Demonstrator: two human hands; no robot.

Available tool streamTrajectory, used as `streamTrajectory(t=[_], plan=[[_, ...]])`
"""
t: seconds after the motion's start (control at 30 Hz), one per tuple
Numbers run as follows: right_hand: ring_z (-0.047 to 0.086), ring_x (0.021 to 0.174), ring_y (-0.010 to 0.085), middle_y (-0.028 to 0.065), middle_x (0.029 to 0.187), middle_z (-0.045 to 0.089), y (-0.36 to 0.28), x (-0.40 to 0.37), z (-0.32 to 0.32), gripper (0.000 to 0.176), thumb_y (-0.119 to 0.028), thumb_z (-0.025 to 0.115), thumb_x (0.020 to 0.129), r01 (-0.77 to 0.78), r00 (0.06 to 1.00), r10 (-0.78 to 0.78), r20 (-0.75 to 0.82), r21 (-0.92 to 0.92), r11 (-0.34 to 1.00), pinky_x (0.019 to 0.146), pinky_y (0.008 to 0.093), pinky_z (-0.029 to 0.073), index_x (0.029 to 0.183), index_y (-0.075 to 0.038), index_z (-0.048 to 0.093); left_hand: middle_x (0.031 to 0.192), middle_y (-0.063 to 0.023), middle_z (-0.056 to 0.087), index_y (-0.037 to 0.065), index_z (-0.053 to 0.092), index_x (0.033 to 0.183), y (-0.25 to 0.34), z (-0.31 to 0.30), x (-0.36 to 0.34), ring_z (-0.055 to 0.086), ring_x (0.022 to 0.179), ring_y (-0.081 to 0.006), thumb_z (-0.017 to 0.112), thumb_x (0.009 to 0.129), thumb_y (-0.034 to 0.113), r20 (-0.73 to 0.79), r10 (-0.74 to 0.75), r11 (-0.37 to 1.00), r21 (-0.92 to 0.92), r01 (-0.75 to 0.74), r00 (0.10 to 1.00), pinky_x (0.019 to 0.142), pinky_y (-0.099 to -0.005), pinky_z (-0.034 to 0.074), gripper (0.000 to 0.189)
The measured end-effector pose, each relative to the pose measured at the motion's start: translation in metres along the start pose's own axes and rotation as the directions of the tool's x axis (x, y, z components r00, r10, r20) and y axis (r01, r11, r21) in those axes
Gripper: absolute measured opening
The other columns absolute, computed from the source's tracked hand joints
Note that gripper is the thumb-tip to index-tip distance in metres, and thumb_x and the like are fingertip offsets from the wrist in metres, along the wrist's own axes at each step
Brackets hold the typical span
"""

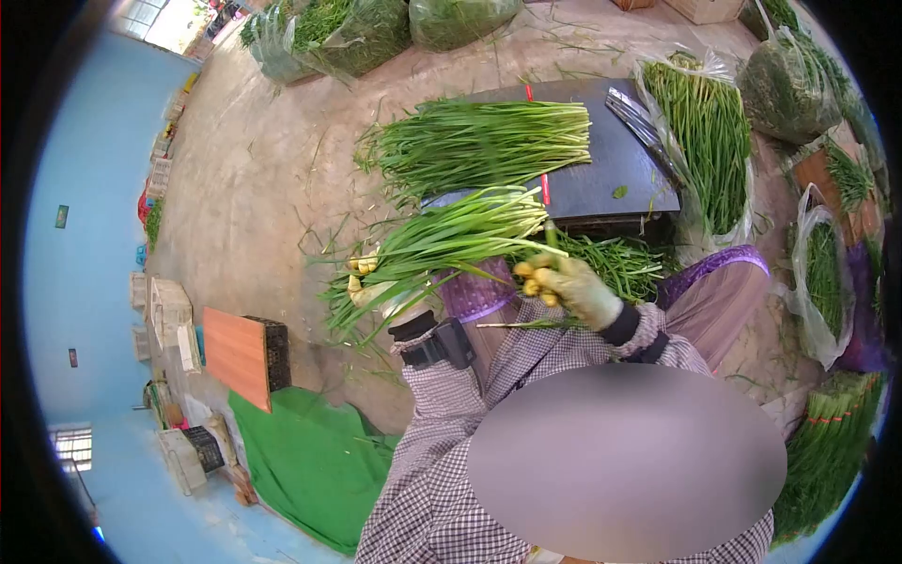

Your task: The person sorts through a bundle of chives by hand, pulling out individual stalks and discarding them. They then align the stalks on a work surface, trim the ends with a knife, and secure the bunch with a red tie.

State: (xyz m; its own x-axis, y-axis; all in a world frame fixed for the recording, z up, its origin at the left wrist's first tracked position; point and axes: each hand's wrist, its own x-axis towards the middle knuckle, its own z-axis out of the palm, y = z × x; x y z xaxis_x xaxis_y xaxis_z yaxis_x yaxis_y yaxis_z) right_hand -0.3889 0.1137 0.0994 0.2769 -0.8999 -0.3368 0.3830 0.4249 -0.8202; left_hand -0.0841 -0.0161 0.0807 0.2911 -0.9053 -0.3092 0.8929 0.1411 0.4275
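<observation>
A bundle of long green stalks (451,235) lies across my left hand (369,277), whose yellow-tipped gloved fingers wrap round it from beneath near the leafy end. My right hand (578,289), in a pale glove with yellow fingertips, is at the pale stem end, fingers bent together; what it pinches is too small to make out. Beyond the bundle, a larger pile of stalks (489,141) rests on the dark board (611,188), between two red marks. More loose greens (620,268) lie below the board, to the right of my right hand.
Metal strips (644,132) lie on the board's right side. Behind them stands a plastic bag of long stalks (700,141). Other filled bags (789,89) are at the back and right. Tied bundles (832,442) sit at lower right. A green cloth (305,461) and wooden panel (235,355) are at left.
</observation>
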Motion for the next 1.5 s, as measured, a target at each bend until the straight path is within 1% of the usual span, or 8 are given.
streamTrajectory(t=[0.4,0.53,0.67,0.8,0.9,1.13,1.4,1.5], plan=[[0.062,0.093,0.0253,0.0104,0.096,0.060,0.003,-0.021,-0.031,0.028,-0.030,0.065,0.095,0.251,0.953,-0.299,0.054,-0.694,0.675,0.081,0.0350,0.050,0.106,-0.005,0.069,0.087,-0.0013,0.065,0.012,0.061,0.085,0.012,-0.040,0.023,0.064,0.080,-0.0181,0.057,0.084,0.026,0.073,0.030,1.000,-0.006,-0.030,0.997,0.082,-0.0400,0.055,0.014],[0.068,0.097,0.0321,0.0143,0.110,0.067,0.009,-0.057,-0.082,0.056,-0.052,0.068,0.087,-0.184,0.981,-0.002,-0.192,-0.935,-0.304,0.082,0.0420,0.055,0.125,-0.010,0.065,0.088,-0.0016,0.064,0.011,0.059,0.085,0.006,-0.049,0.030,0.063,0.082,-0.0183,0.057,0.085,0.025,0.075,0.006,0.999,0.038,-0.009,0.997,0.083,-0.0394,0.055,0.014],[0.069,0.101,0.0322,0.0176,0.109,0.070,-0.002,-0.031,-0.044,0.058,-0.055,0.067,0.088,-0.010,0.960,-0.275,-0.052,-0.988,0.152,0.087,0.0406,0.055,0.127,-0.011,0.065,0.091,-0.0042,0.066,0.008,0.056,0.097,-0.007,-0.060,0.033,0.066,0.088,-0.0197,0.066,0.083,0.010,0.207,0.278,0.823,0.451,-0.344,0.938,0.082,-0.0407,0.059,0.017],[0.063,0.076,0.0096,0.0069,0.101,0.067,-0.013,0.025,0.022,0.058,-0.038,0.063,0.098,-0.042,0.999,0.046,0.015,-0.184,0.982,0.065,0.0211,0.049,0.139,0.001,0.052,0.092,-0.0092,0.066,0.005,0.053,0.107,0.002,-0.049,0.028,0.068,0.086,-0.0216,0.070,0.081,-0.001,0.155,0.046,0.972,0.220,-0.080,0.987,0.079,-0.0385,0.062,0.032],[0.053,0.068,0.0057,0.0020,0.093,0.063,-0.006,0.063,0.046,0.040,-0.032,0.062,0.101,0.016,1.000,-0.017,-0.018,-0.016,1.000,0.060,0.0200,0.045,0.123,0.001,0.059,0.092,-0.0112,0.067,0.005,0.054,0.109,-0.009,-0.050,0.022,0.069,0.087,-0.0239,0.068,0.087,0.009,0.373,0.291,0.562,0.679,-0.473,0.881,0.080,-0.0406,0.062,0.027],[0.043,0.056,0.0054,-0.0004,0.072,0.052,-0.042,0.025,0.028,0.024,-0.027,0.057,0.103,0.182,0.970,-0.226,0.088,0.351,0.919,0.057,0.0202,0.040,0.097,-0.005,0.058,0.101,-0.0144,0.070,0.007,0.059,0.107,-0.005,-0.073,0.043,0.070,0.087,-0.0262,0.056,0.096,0.017,0.096,0.302,0.859,0.404,-0.314,0.948,0.083,-0.0423,0.062,0.014],[0.051,0.055,0.0068,0.0008,0.072,0.060,-0.026,0.024,0.012,0.039,-0.039,0.053,0.104,0.400,0.913,-0.395,0.101,-0.415,0.817,0.051,0.0206,0.042,0.109,-0.003,0.069,0.099,-0.0137,0.071,0.008,0.060,0.103,-0.006,-0.069,0.047,0.070,0.086,-0.0262,0.055,0.097,0.019,0.131,0.188,0.886,0.405,-0.225,0.974,0.082,-0.0435,0.061,0.014],[0.053,0.051,0.0093,0.0012,0.068,0.060,-0.037,0.055,0.052,0.049,-0.048,0.055,0.101,-0.069,0.994,0.062,0.094,0.076,0.995,0.048,0.0233,0.043,0.108,-0.002,0.069,0.098,-0.0134,0.071,0.008,0.061,0.102,-0.005,-0.064,0.044,0.070,0.086,-0.0263,0.055,0.097,0.020,0.143,0.174,0.879,0.423,-0.219,0.974,0.082,-0.0440,0.061,0.014]])
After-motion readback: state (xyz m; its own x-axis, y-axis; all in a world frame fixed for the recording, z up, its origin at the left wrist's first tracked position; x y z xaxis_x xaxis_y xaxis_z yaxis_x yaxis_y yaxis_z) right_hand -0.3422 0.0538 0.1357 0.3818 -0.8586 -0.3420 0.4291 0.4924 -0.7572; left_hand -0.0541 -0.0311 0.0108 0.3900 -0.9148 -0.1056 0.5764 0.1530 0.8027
